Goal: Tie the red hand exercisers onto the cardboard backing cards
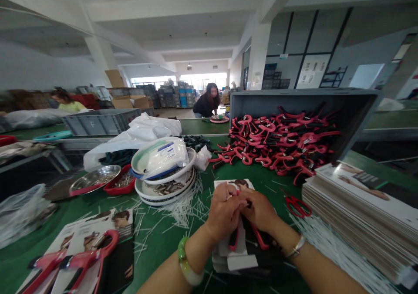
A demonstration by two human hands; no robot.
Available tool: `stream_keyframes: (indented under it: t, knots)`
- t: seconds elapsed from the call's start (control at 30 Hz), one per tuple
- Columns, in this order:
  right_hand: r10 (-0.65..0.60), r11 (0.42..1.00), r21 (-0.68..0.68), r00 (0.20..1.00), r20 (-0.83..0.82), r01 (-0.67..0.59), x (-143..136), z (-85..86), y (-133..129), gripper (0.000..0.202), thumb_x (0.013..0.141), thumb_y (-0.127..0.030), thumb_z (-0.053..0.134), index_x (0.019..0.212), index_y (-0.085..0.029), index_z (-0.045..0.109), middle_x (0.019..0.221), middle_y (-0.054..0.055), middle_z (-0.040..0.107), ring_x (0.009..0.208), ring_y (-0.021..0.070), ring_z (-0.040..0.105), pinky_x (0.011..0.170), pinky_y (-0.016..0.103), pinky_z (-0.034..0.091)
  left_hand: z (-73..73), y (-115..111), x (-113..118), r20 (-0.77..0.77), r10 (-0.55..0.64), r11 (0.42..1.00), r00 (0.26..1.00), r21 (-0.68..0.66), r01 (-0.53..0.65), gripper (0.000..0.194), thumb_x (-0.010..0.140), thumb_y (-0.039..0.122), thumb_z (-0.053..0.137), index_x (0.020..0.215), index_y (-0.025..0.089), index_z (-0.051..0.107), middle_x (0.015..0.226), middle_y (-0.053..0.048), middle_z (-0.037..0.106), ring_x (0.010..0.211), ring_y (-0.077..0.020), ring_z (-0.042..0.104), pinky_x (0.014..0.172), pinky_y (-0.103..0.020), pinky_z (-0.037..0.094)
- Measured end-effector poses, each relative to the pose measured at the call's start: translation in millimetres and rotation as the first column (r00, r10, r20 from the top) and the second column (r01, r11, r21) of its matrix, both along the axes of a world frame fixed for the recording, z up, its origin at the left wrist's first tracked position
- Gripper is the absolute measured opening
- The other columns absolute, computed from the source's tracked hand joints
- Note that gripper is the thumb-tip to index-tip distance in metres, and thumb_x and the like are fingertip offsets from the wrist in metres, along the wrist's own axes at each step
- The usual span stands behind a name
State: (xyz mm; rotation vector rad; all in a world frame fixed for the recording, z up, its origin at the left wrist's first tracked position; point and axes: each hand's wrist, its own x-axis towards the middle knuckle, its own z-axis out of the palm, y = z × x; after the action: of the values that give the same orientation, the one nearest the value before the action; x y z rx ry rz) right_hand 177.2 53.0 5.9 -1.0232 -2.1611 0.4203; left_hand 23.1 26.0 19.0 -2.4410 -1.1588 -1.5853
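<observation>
Both hands meet over a pair of pliers (260, 238) with pink and black handles, which lies on printed backing cards (242, 262) in front of me. My left hand (224, 210) is closed around the head of the pliers, its fingers bent inward. My right hand (260, 210) is closed on the same end, thumb and fingertips touching the left fingers. The pliers' head and whatever lies between the fingertips are hidden. The handles point towards me. At the left, two more pink pliers (85, 262) rest on cards (126, 241).
A grey crate (354, 111) lies tipped with many pink pliers (271, 139) spilling out. Stacked cards (346, 207), red scissors (298, 207) and white ties (329, 237) are at right. Stacked plates (139, 189), a metal bowl (94, 178) and a red tray (112, 190) stand left. Two people work beyond.
</observation>
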Motion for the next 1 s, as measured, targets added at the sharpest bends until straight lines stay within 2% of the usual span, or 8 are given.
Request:
stream_keyframes:
  t: [0.13,0.23,0.33,0.5,0.6,0.73,0.87,1.0]
  knots:
    - [0.030,0.998,0.049,0.999,-0.017,-0.029,4,0.6,5,0.021,0.084,-0.033,0.053,0.084,-0.018,0.067,0.094,0.010,0.068,0.093,0.0224,0.062,0.083,0.036,0.047,-2.4,-5,-4,0.008,0.025,0.982,1.000,-0.186,-0.023,0.020,0.087,0.030,0.047,0.089,0.021,0.066,0.091,-0.006,0.057,0.091,-0.0197,0.052,0.083,-0.034,0.043]
    - [0.018,0.995,0.104,0.996,-0.084,-0.009,9,0.9,0,0.021,0.088,-0.031,0.049,0.081,-0.020,0.066,0.085,0.006,0.068,0.090,0.0193,0.062,0.083,0.033,0.047,-9.1,-9,-8,-0.059,0.063,0.912,0.996,-0.403,-0.082,0.022,0.083,0.032,0.055,0.101,0.021,0.061,0.098,-0.006,0.061,0.094,-0.0217,0.054,0.084,-0.037,0.044]
    - [-0.001,0.973,0.230,0.999,0.042,-0.009,13,4.2,-13,0.020,0.088,-0.024,0.048,0.082,-0.020,0.066,0.088,0.007,0.068,0.092,0.0207,0.060,0.086,0.037,0.045,-16.1,-15,-6,-0.130,0.129,0.835,0.983,-0.520,-0.179,0.021,0.083,0.030,0.055,0.101,0.022,0.060,0.102,-0.006,0.063,0.095,-0.0230,0.056,0.085,-0.038,0.044]
    - [0.014,0.948,0.294,0.938,0.347,-0.123,11,17.3,-36,0.023,0.084,-0.011,0.045,0.080,-0.018,0.067,0.082,0.007,0.066,0.089,0.0199,0.058,0.089,0.037,0.045,-17.7,-21,2,-0.112,0.189,0.805,0.976,-0.551,-0.220,0.023,0.083,0.031,0.055,0.104,0.025,0.060,0.109,-0.004,0.063,0.103,-0.0239,0.055,0.090,-0.040,0.042]
    - [0.000,0.933,0.325,0.906,0.423,-0.151,7,21.3,-40,0.022,0.083,-0.010,0.048,0.081,-0.017,0.068,0.089,0.008,0.067,0.098,0.0219,0.057,0.092,0.039,0.044,-16.9,-21,3,-0.088,0.203,0.802,0.975,-0.557,-0.218,0.024,0.082,0.031,0.056,0.105,0.025,0.060,0.110,-0.003,0.063,0.103,-0.0237,0.056,0.090,-0.040,0.042]
    - [-0.063,0.936,0.334,0.877,0.476,-0.114,7,16.9,-44,0.023,0.083,-0.009,0.047,0.083,-0.017,0.068,0.088,0.009,0.068,0.087,0.0209,0.060,0.076,0.033,0.049,-16.3,-22,2,-0.060,0.207,0.806,0.976,-0.555,-0.205,0.023,0.081,0.029,0.057,0.104,0.024,0.060,0.109,-0.003,0.063,0.103,-0.0225,0.056,0.092,-0.039,0.042]
    - [-0.035,0.951,0.285,0.876,0.480,-0.119,11,14.2,-49,0.022,0.083,-0.010,0.047,0.085,-0.018,0.067,0.089,0.007,0.069,0.087,0.0210,0.060,0.073,0.031,0.047,-14.9,-24,4,-0.047,0.219,0.811,0.975,-0.547,-0.209,0.022,0.080,0.028,0.058,0.102,0.025,0.060,0.108,-0.003,0.064,0.103,-0.0223,0.056,0.093,-0.040,0.042]
    - [0.063,0.988,0.097,0.879,0.472,-0.123,18,22.1,-52,0.017,0.081,-0.015,0.048,0.074,-0.019,0.063,0.077,0.004,0.066,0.076,0.0176,0.058,0.070,0.028,0.044,-18.2,-24,0,0.028,0.257,0.842,0.966,-0.496,-0.210,0.024,0.078,0.029,0.062,0.101,0.024,0.059,0.107,-0.004,0.063,0.103,-0.0224,0.056,0.093,-0.040,0.042]
